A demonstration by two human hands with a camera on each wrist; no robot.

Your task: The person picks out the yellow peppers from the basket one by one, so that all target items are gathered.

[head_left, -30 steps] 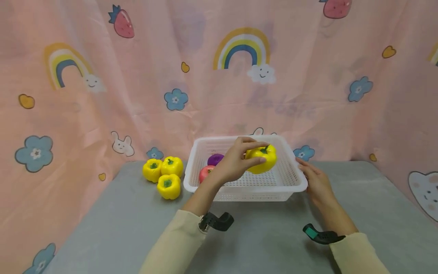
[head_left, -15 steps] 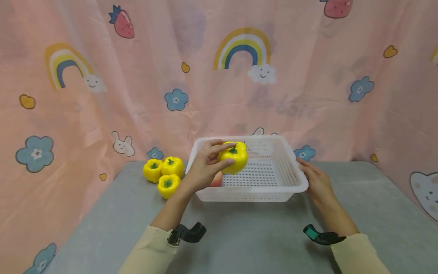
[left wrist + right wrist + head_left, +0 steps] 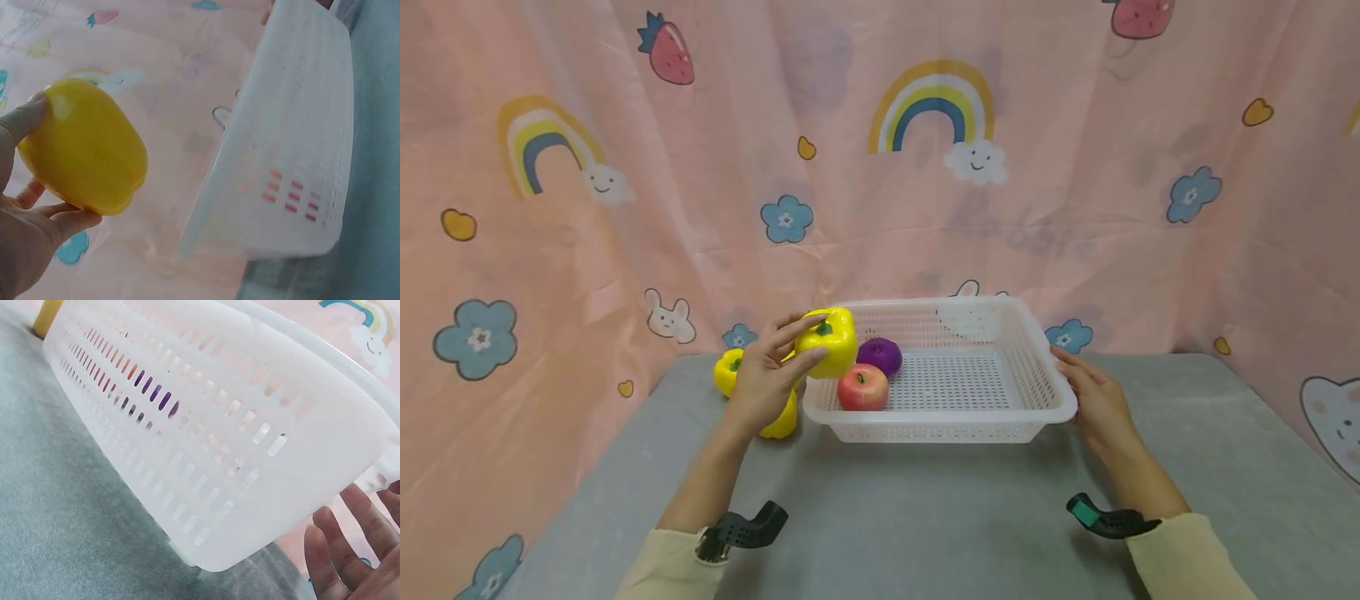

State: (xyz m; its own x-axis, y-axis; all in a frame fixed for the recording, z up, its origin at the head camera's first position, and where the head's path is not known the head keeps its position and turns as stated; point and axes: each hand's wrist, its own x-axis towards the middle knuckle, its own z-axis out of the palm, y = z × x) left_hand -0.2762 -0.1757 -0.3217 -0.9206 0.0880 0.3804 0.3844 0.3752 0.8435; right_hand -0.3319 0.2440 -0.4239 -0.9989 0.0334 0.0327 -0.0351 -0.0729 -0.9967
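Observation:
My left hand pinches a yellow bell pepper between thumb and fingers, raised at the left end of a white plastic basket. In the left wrist view that pepper is apart from the basket wall. At the basket's right end, my right hand grips the rim; in the right wrist view its fingers bend beneath the rim. A red apple and a round purple vegetable lie inside the basket, at its left side.
More yellow bell peppers, including one at the back and one in front, stand on the grey table left of the basket, partly behind my left hand. A pink patterned curtain hangs behind the table.
My left hand has carried the yellow bell pepper leftward, from over the basket's middle to its left end. The apple and purple vegetable are uncovered. The right hand stays at the rim.

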